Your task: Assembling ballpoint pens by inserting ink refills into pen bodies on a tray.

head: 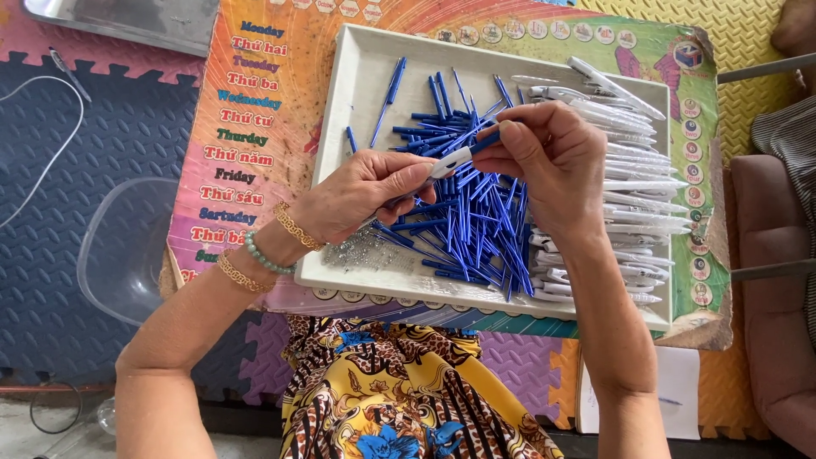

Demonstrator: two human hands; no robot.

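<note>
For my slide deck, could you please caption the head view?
Two hands, left hand and right hand, hold a white-and-blue pen over a white tray of blue refills.

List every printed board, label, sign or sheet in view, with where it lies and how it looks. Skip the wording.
Colourful printed cardboard chart: flat under the white rectangular tray, a column of multicoloured words down its left side, small round pictures along its top and right edges, worn corners.
White paper sheet: on the floor mats at lower right, partly under the chart, rectangular, mostly blank.
No screens or packages show.
</note>
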